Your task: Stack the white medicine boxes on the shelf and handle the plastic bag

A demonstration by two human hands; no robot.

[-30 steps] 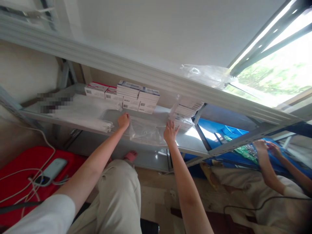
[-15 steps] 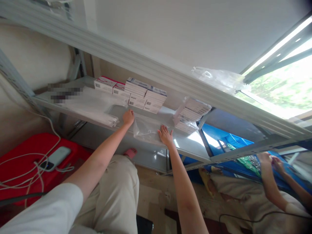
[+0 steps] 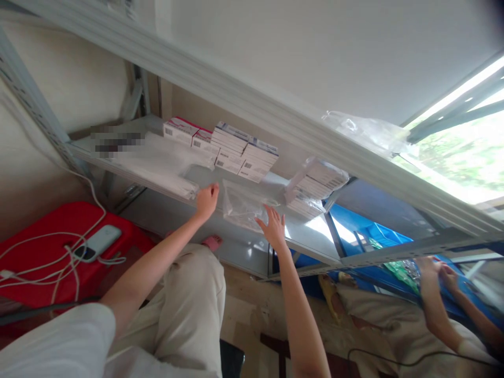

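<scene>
On shelf (image 3: 303, 239), right hand (image 3: 273, 227) lifted off bag (image 3: 242, 202)

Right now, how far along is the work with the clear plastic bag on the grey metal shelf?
Done: white boxes stand stacked at the back of the grey metal shelf, and a bagged bundle of boxes lies to their right. In hand: left hand and right hand are at a clear plastic bag. Left: that bag looks flat, seemingly unfilled.

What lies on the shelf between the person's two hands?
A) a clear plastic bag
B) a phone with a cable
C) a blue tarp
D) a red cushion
A: a clear plastic bag lies on the shelf between the left hand and the right hand.
</scene>
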